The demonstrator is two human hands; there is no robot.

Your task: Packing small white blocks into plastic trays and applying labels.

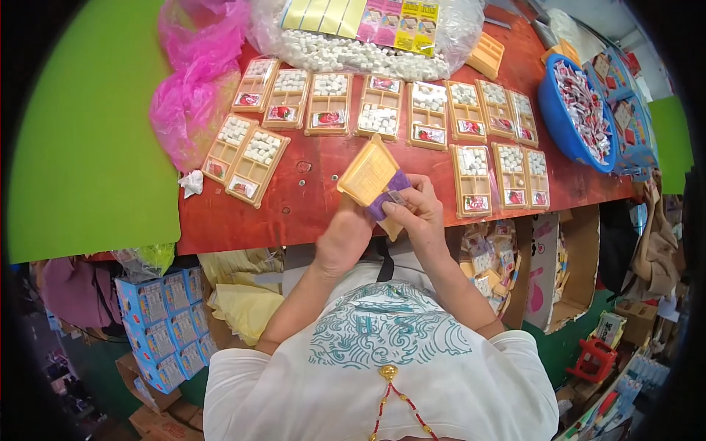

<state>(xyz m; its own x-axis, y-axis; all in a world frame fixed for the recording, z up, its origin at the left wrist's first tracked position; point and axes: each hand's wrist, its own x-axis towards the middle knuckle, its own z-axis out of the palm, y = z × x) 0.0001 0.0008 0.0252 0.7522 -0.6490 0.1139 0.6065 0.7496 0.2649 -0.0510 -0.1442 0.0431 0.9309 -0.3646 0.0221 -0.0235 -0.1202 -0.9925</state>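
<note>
In front of my body, over the table's near edge, I hold a tan plastic tray pack [370, 173] tilted, its ridged face up. A purple label [391, 192] crosses its lower part. My left hand [344, 239] is closed round the pack's lower left side, its fingers partly hidden behind it. My right hand [418, 217] grips the right side, with the thumb pressing on the label. Beyond my hands lie rows of filled trays [329, 103], each with white marshmallow-like pieces and a small strawberry-printed packet in its compartments.
A clear bag of white pieces [353, 55] lies at the back, with label sheets [397, 22] on it. Pink plastic bags [193, 95] sit back left. A blue basin [548, 95] of small packets stands right. Below the table, a cardboard box [581, 279] and blue cartons [158, 323] stand.
</note>
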